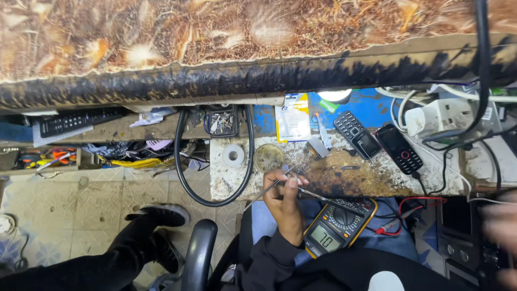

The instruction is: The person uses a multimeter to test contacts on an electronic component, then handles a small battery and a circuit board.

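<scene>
Tweezers at a cluttered repair surface (344, 175)

The left hand (285, 202) pinches thin metal tweezers (269, 188) at the surface's near edge, just beside a yellow multimeter (336, 226) on the lap. The right hand (501, 231) is a blur at the frame's right edge; its grip cannot be told. Two mobile phones (377, 143) lie further back.

scorched, rough wooden bench (344, 180); glossy plastic multimeter (336, 226); thin metal tweezers (267, 189)
</scene>
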